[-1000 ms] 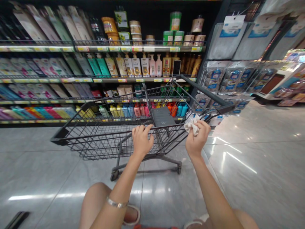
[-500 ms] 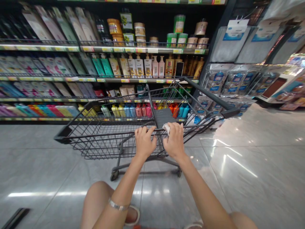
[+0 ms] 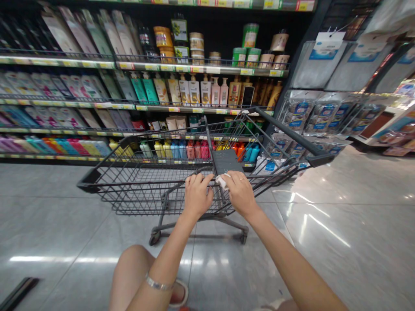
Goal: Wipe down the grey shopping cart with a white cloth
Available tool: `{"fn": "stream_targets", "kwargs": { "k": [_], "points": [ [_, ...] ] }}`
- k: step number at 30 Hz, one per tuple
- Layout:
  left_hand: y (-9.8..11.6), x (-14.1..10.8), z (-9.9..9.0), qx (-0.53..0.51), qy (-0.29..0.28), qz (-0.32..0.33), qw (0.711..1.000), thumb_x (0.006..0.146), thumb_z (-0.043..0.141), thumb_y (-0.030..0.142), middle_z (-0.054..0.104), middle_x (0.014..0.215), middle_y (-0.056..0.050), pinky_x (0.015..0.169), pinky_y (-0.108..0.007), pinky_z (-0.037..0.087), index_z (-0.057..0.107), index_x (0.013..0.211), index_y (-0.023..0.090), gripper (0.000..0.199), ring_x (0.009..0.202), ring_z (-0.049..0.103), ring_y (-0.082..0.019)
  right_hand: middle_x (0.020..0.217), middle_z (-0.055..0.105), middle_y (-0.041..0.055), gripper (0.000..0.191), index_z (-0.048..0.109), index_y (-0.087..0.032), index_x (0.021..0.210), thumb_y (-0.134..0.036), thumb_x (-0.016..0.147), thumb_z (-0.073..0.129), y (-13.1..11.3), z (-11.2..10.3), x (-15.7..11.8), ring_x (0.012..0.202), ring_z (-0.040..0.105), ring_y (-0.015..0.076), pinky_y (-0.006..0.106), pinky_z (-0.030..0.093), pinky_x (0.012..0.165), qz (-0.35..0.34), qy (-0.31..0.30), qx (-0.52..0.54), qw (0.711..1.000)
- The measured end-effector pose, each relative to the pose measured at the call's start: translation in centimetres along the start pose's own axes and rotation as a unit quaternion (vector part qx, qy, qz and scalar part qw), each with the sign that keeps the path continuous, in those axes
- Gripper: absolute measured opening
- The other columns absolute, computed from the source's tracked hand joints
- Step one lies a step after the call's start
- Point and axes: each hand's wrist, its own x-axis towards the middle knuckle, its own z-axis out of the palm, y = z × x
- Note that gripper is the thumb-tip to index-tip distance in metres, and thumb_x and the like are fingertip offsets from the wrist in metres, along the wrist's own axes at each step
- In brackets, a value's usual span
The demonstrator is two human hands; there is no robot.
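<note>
A dark grey wire shopping cart (image 3: 145, 201) stands sideways before me, its basket to the left and its push handle (image 3: 285, 131) at the right. My left hand (image 3: 197, 194) is closed over the near top rim of the basket. Beside it my right hand (image 3: 240, 192) grips a crumpled white cloth or tissue (image 3: 222, 181) against the same rim, close to the dark plastic seat flap (image 3: 228, 160). The fingertips of both hands are partly hidden behind the rim. The basket's wire floor shows through the mesh.
Behind the cart run shelves (image 3: 155, 67) of bottles and jars. Packaged goods (image 3: 324, 110) hang at the right. Grey tiles (image 3: 356, 250) cover the floor, and a dark bar-shaped object (image 3: 21, 293) lies at lower left. My knee (image 3: 131, 268) is below the cart.
My right hand has shifted slightly, and more of the white cloth now shows, nearer my left hand. The left hand stays on the rim. The view has moved a little.
</note>
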Motion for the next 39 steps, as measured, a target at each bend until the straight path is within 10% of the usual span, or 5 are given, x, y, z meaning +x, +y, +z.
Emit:
{"fn": "stream_targets", "kwargs": {
  "k": [14, 21, 29, 39],
  "points": [
    [0.0, 0.3, 0.0, -0.016, -0.006, -0.017, 1.000, 0.081, 0.049, 0.022, 0.057, 0.089, -0.007, 0.087, -0.043, 0.037, 0.061, 0.117, 0.022, 0.038, 0.091, 0.049, -0.025, 0.103, 0.060, 0.0118, 0.035, 0.061, -0.016, 0.108, -0.006, 0.080, 0.044, 7.1, -4.6, -5.1, 0.100, 0.053, 0.0234, 0.040, 0.043, 0.086, 0.109, 0.133, -0.055, 0.984],
    [1.9, 0.4, 0.2, -0.041, 0.009, -0.007, 0.999, 0.080, 0.052, 0.022, 0.057, 0.110, -0.009, 0.099, -0.046, 0.032, 0.057, 0.123, 0.023, 0.044, 0.108, 0.050, -0.024, 0.099, 0.053, 0.0097, 0.032, 0.063, -0.014, 0.109, -0.013, 0.079, 0.052, 8.4, -5.9, -6.4, 0.098, 0.053, 0.0240, 0.042, 0.044, 0.089, 0.275, 0.311, -0.038, 0.909],
    [4.4, 0.7, 0.8, -0.032, 0.006, -0.012, 0.999, 0.079, 0.054, 0.028, 0.055, 0.099, -0.009, 0.100, -0.051, 0.031, 0.059, 0.119, 0.022, 0.040, 0.101, 0.050, -0.027, 0.095, 0.052, 0.0080, 0.021, 0.069, -0.017, 0.090, -0.016, 0.078, 0.051, 8.7, -3.0, -5.8, 0.091, 0.057, 0.0210, 0.042, 0.049, 0.086, 0.323, 0.333, -0.024, 0.885],
    [4.2, 0.7, 1.2, -0.022, 0.008, -0.016, 1.000, 0.078, 0.055, 0.029, 0.053, 0.098, -0.009, 0.101, -0.050, 0.029, 0.060, 0.118, 0.023, 0.041, 0.100, 0.048, -0.027, 0.124, 0.044, 0.0172, 0.038, 0.060, -0.017, 0.121, -0.014, 0.086, 0.047, 4.9, 1.0, -8.7, 0.122, 0.044, 0.0291, 0.053, 0.042, 0.097, 0.284, 0.266, 0.002, 0.921]
  ]
}}
